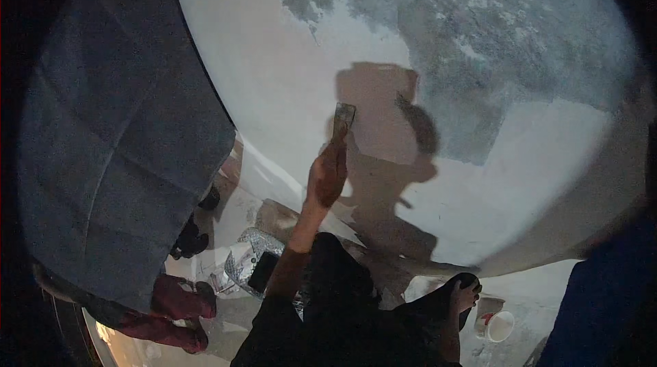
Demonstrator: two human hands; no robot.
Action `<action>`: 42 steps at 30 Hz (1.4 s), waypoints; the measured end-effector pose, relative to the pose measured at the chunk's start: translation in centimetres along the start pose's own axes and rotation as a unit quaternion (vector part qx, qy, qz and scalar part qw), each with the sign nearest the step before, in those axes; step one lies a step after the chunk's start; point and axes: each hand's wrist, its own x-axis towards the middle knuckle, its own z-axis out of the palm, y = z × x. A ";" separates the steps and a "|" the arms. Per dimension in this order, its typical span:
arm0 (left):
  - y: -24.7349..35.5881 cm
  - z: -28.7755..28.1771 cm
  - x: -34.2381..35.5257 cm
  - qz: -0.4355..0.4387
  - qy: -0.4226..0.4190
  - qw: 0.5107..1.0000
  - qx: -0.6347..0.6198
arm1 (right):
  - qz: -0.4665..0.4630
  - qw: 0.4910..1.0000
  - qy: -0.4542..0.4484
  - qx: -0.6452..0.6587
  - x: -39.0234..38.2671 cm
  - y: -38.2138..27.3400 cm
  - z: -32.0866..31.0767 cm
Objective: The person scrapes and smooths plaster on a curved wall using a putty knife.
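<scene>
My left hand [328, 177] is closed around the handle of a putty knife [345, 115], raised in front of a curved wall [267, 86]. The knife's flat blade points up and is at or close to the wall; I cannot tell whether it touches. Pale, smooth coating covers the wall's left and lower parts, while rough grey patches [472, 45] show at the upper right. My right hand [467, 294] rests on my dark-clad knee, fingers partly spread, with no tool visible in it. A shadow falls on the wall around the knife.
A large dark grey sheet [116, 127] hangs at the left. Dark red clothing [181, 298] shows below it. On the floor lie a crumpled clear plastic bag [246, 251] and a black flat object [263, 270]. A white bucket [499, 326] stands at right, near dark blue fabric [609, 298].
</scene>
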 end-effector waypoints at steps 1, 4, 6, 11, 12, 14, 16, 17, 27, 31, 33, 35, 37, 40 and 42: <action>-0.8 0.4 -0.6 0.078 0.060 0.993 -0.061 | -0.009 1.000 -0.008 -0.001 -0.7 -0.7 -0.2; 4.2 -0.9 2.8 0.034 0.044 0.998 -0.002 | -0.001 1.000 -0.009 0.023 0.0 0.1 -0.9; 5.5 -2.6 7.1 0.207 0.163 0.965 0.018 | -0.003 1.000 -0.007 0.022 0.0 0.3 -0.7; 11.1 -6.0 11.7 0.166 0.139 0.976 -0.024 | -0.002 1.000 -0.024 0.013 -1.1 -0.5 0.1; 9.7 -6.1 11.1 0.161 0.150 0.975 -0.038 | 0.004 1.000 -0.015 0.003 0.0 0.1 0.2; 7.0 -2.5 9.0 0.198 0.159 0.967 0.025 | 0.021 1.000 -0.019 -0.001 0.4 0.6 -0.7; 5.8 1.5 5.1 0.135 0.106 0.985 -0.015 | 0.033 0.999 -0.015 -0.002 1.0 1.2 -0.9; 5.0 2.7 2.8 0.093 0.067 0.993 -0.029 | 0.032 0.999 -0.018 0.003 0.9 1.2 -0.3; 8.9 2.1 4.6 0.234 0.160 0.958 -0.038 | 0.019 0.999 -0.036 -0.033 0.5 1.1 0.1; 12.5 1.1 6.5 0.148 0.125 0.978 -0.076 | 0.035 0.998 -0.029 -0.035 1.8 2.6 1.2; 12.1 3.1 5.2 0.117 0.109 0.982 -0.098 | 0.036 0.998 -0.014 -0.039 2.3 4.2 1.9; 8.4 2.4 1.5 0.130 0.134 0.982 -0.043 | -0.014 0.999 -0.034 -0.004 -0.5 0.5 2.7; 5.4 6.2 -2.1 0.168 0.187 0.968 -0.016 | -0.010 1.000 0.004 0.005 -0.3 1.0 3.2; 4.7 6.8 -3.6 0.137 0.152 0.978 -0.047 | -0.005 1.000 -0.024 0.015 -0.2 0.6 2.0; 5.7 6.1 -1.8 0.132 0.136 0.980 -0.050 | 0.003 0.999 -0.034 0.012 0.4 1.2 1.0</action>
